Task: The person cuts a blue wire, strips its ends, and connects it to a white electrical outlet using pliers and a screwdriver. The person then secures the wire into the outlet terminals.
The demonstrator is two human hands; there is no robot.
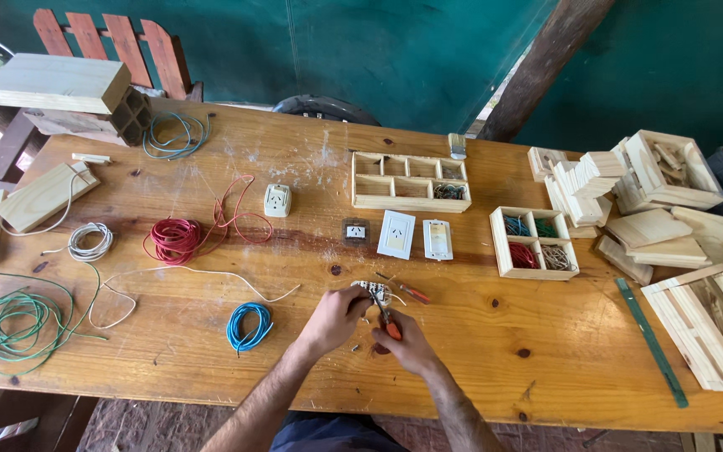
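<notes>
Gripping orange-handled pliers (387, 322) in the right hand (407, 345), fingers curled tight around the handles; pinching a small white socket module (375, 292) with the left hand (334, 317), near the front edge of the wooden table (479, 351); lying just right of the module, a red-handled screwdriver (412, 292); coiled to the left, blue wire (248, 326); farther back, red wire (176, 238) and white switch plates (397, 233).

The white part (376, 292) under both hands is too small to identify.
</notes>
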